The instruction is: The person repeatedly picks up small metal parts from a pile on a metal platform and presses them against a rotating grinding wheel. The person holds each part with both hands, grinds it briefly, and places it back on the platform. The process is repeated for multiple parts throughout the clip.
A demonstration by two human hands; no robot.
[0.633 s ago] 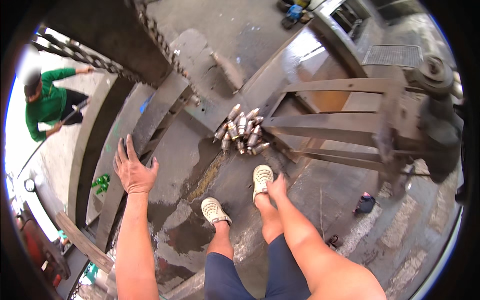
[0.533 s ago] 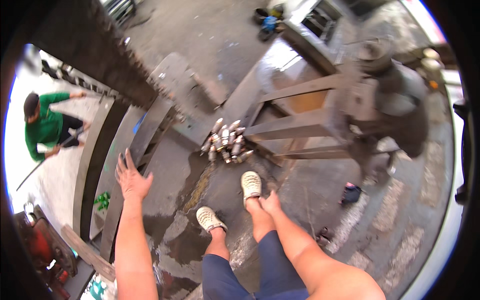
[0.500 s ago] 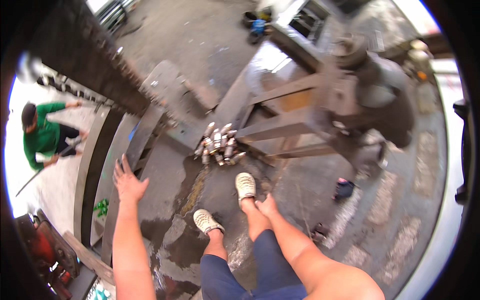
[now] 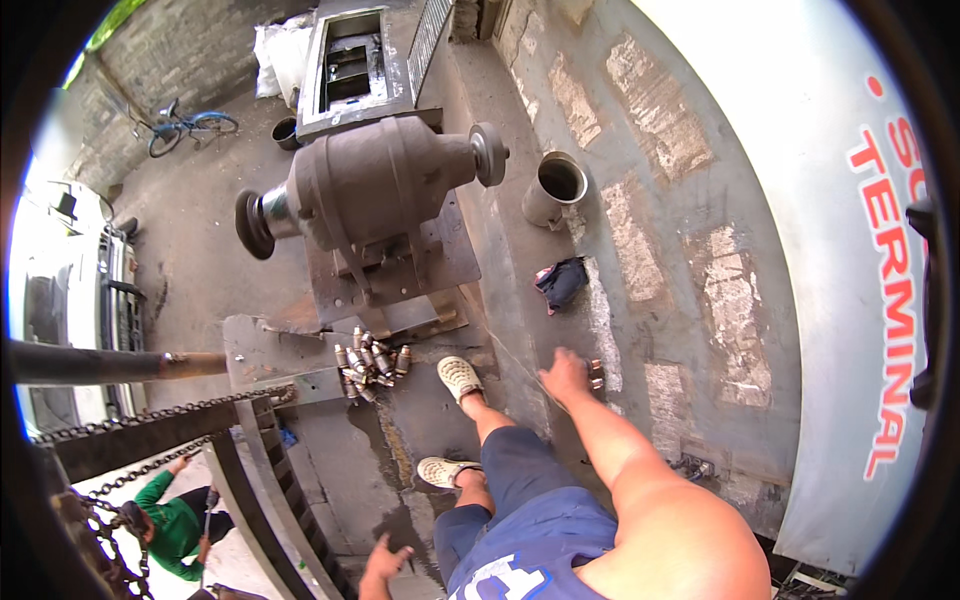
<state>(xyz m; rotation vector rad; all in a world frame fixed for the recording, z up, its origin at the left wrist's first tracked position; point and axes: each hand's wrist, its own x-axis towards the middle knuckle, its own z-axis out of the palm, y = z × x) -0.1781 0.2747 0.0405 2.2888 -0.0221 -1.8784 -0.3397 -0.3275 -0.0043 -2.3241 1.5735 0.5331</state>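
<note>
My left hand (image 4: 390, 560) is low in the view beside the steel frame, fingers spread and holding nothing. My right hand (image 4: 566, 375), blurred at the fingers, reaches down right of my clog (image 4: 458, 378), near a few small copper-coloured fittings (image 4: 597, 375); whether it grips anything is unclear. A pile of shiny cylindrical metal fittings (image 4: 372, 362) lies left of that clog. A dark cloth bundle (image 4: 560, 283) lies above my right hand.
A grinder motor (image 4: 365, 185) sits on a steel base, with a metal can (image 4: 540, 200) beside it. Chains (image 4: 160, 410), beams (image 4: 240, 495) and a round bar (image 4: 120, 362) fill the left. A person in green (image 4: 170, 525) holds a rod beyond them. A white vehicle (image 4: 75, 310) stands at left.
My view has swung right, bringing the motor, can and wall into sight. My left hand has left the beam and dropped lower; my right hand has moved from my foot toward the small fittings.
</note>
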